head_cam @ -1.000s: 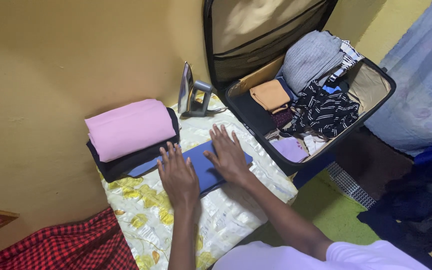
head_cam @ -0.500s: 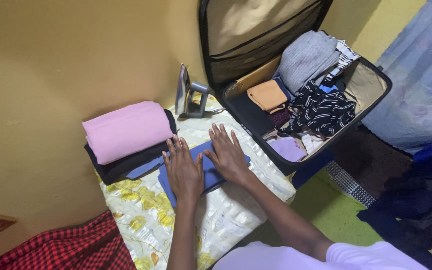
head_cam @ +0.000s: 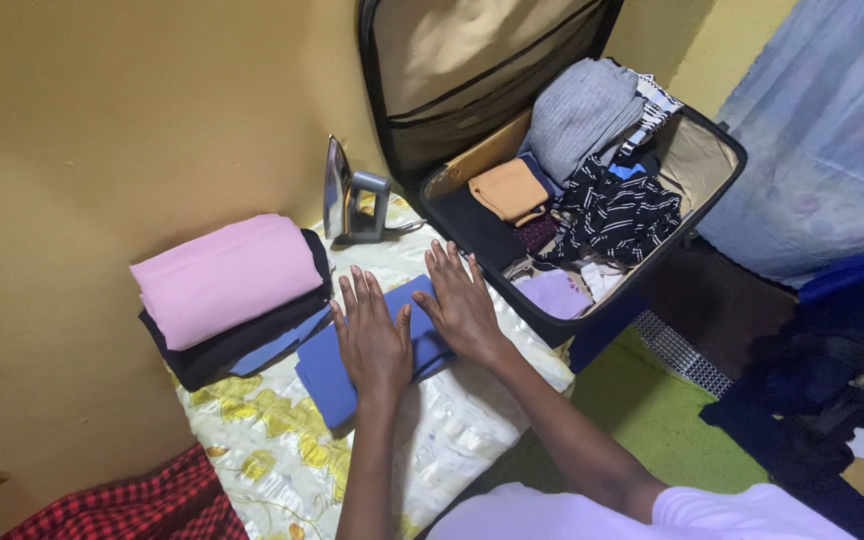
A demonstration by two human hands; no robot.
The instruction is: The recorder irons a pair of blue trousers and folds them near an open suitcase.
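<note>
Red checked cloth (head_cam: 132, 505) sits at the far left corner. Next along, a smooth pink folded garment (head_cam: 227, 278) tops a black one (head_cam: 222, 350), stacked against the yellow wall. Glossy white sheet with yellow flowers (head_cam: 252, 440) covers the surface under everything. My left hand (head_cam: 372, 340) lies flat with fingers spread, palm down on the blue folded cloth (head_cam: 327, 375), a soft matte rectangle in the middle of the sheet, its left edge tucked just under the stack. My right hand (head_cam: 464, 305) presses the same cloth beside it, fingers likewise splayed, gripping nothing. A metal iron (head_cam: 344, 205) stands upright behind. At right, the open black suitcase (head_cam: 712, 185) holds a ribbed grey knit, an orange piece and a black-and-white print. Since half a second ago, my hands have drawn closer together and the cloth looks more compact.
</note>
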